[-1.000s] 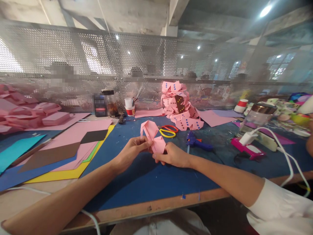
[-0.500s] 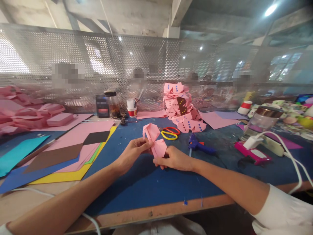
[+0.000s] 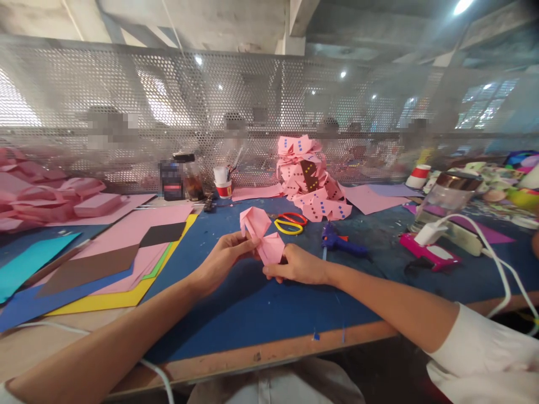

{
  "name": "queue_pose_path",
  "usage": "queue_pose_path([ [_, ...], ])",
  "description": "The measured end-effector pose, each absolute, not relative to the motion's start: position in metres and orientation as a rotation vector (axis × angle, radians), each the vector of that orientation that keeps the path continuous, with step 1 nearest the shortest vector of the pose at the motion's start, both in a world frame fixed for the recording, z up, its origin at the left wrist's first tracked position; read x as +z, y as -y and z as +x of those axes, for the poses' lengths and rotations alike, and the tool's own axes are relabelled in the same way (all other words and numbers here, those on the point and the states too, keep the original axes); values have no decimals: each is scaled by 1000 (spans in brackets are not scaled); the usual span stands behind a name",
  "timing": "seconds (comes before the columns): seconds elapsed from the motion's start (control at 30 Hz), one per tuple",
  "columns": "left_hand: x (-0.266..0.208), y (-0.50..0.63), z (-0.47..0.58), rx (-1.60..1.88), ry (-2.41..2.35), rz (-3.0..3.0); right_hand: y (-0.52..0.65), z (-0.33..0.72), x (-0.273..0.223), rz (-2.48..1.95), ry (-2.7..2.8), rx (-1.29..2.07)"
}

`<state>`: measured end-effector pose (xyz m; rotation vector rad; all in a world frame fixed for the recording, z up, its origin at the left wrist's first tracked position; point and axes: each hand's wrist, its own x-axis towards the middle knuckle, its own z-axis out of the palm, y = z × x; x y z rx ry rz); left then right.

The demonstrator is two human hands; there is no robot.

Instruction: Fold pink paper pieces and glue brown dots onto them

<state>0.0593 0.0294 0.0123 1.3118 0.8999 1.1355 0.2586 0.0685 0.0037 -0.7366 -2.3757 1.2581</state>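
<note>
A perforated metal screen (image 3: 252, 78) backs the blue-topped table (image 3: 248, 320).

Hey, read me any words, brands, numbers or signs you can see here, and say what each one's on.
No text can be read.
Cup left of centre: a mark on its red band, too small to read.
Black object: blurred, unreadable.
Folded pink paper: no writing visible.
Pink paper pile: coloured spots, no letters visible.
</note>
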Motion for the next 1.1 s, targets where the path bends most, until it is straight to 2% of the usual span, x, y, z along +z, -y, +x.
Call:
queue_pose_path([
  [0.2, 11, -30, 58, 1130, -917, 1309, -72, 257, 0, -684, 2365, 1347],
  [0.77, 10, -29, 57, 1092, -904, 1353, -72, 258, 2, -680, 2382, 1292],
  [1.1, 14, -27, 59, 1069, -879, 1379, -74, 257, 1, -624, 2358, 1419],
])
